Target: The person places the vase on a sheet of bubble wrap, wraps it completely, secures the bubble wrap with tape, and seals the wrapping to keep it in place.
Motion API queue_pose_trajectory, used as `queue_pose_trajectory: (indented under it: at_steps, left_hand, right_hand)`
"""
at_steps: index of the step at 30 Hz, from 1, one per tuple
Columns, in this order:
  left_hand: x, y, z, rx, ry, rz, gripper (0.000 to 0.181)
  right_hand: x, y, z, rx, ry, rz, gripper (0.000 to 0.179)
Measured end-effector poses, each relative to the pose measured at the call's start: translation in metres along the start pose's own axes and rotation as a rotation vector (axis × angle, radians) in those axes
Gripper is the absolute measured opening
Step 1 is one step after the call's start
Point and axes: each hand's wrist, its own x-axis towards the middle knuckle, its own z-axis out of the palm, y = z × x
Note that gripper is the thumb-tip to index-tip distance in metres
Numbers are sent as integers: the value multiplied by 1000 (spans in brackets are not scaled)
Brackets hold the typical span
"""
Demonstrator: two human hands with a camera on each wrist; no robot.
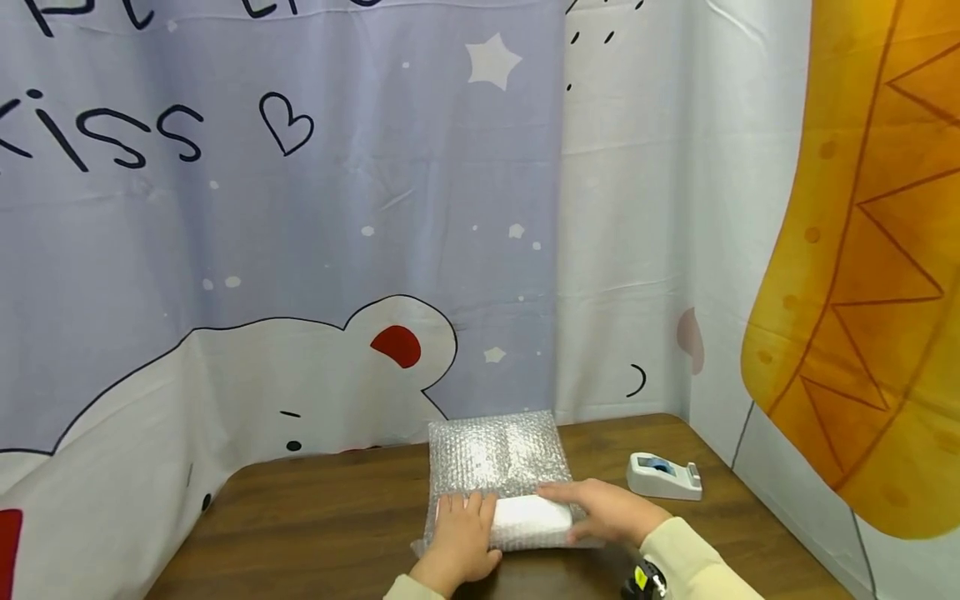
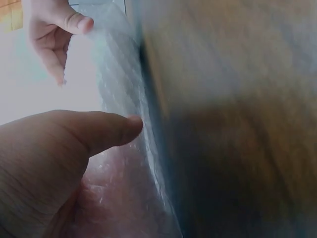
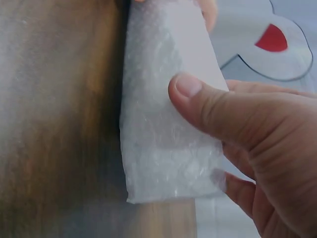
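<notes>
A white box (image 1: 531,515) lies across the near end of a sheet of bubble wrap (image 1: 498,454), whose near edge is folded up over the box's front side. My left hand (image 1: 459,537) grips the box's left end, fingers across the top and thumb on the wrapped near side. At the opposite end my right hand (image 1: 611,510) holds box and wrap together. Its thumb presses the bubble wrap (image 3: 158,163) in the right wrist view, with the other fingers on the far side. The left wrist view shows the left thumb against the wrapped side.
A white tape dispenser (image 1: 663,477) stands on the brown wooden table (image 1: 322,517), right of the bubble wrap. Printed curtains (image 1: 337,208) hang behind the table and along its right side. A dark watch-like device (image 1: 645,579) shows at the right wrist.
</notes>
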Motion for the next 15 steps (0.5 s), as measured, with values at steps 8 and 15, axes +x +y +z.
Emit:
queue_pose_trajectory:
  at_steps: [8,15]
  left_hand:
    - [8,-8,2,-48,2,44,76]
    - [14,-17,4,-147,16,59,60]
  right_hand:
    - [-5,8,-7,6,45,90,54]
    - [4,-21,8,-209,195,19,59]
